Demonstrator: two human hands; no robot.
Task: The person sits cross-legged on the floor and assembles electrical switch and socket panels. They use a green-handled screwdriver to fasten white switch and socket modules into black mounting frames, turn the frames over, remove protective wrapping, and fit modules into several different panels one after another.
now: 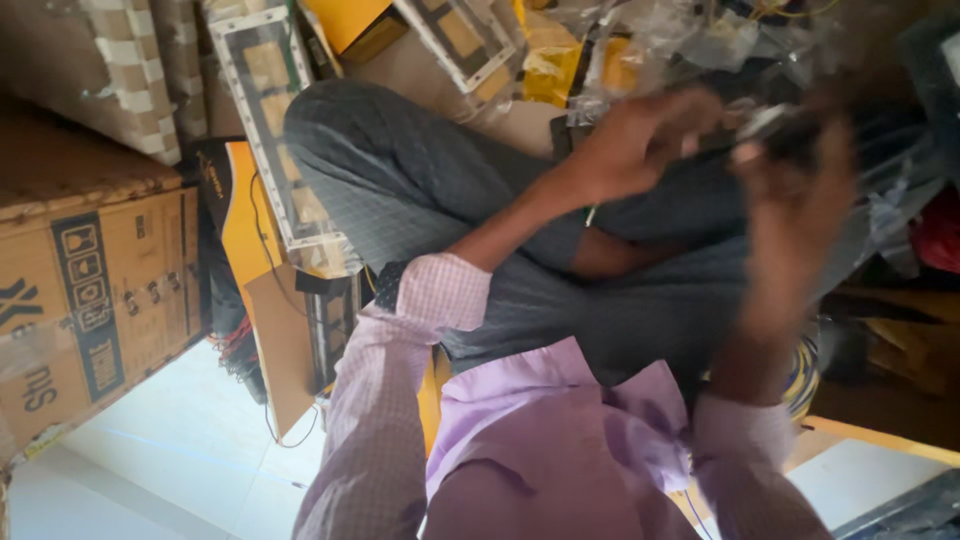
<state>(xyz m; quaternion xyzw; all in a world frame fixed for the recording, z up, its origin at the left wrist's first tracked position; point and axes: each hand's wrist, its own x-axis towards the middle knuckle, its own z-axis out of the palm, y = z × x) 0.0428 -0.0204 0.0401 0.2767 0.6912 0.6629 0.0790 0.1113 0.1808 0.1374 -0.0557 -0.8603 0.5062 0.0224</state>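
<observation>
A cluttered workroom with a pale tiled floor (170, 440), crowded with packing and parts, frames a person seated cross-legged, seen from the head camera. Nearest the lens are the lilac shirt (540, 440) and checked sleeves, then the grey trousers (420, 190) over folded knees. Above the lap, the left hand (640, 140) and the right hand (800, 190) meet on a small pale part (765, 122) held between them, just before the heap of clear plastic bags (700, 40) at the far side. The left grip looks curled around the part's near end; the right hand is motion-blurred, so whether its grip is closed cannot be told. What the part is cannot be made out either. Judged from this, the work would go better with both wrists steadied against the knees, the part held close over the lap so nothing drops among the bags. At the floor's left edge stands a brown cardboard box (90, 300); beyond the knee lie framed panels (270, 110) wrapped in film and yellow cartons (350, 20).
</observation>
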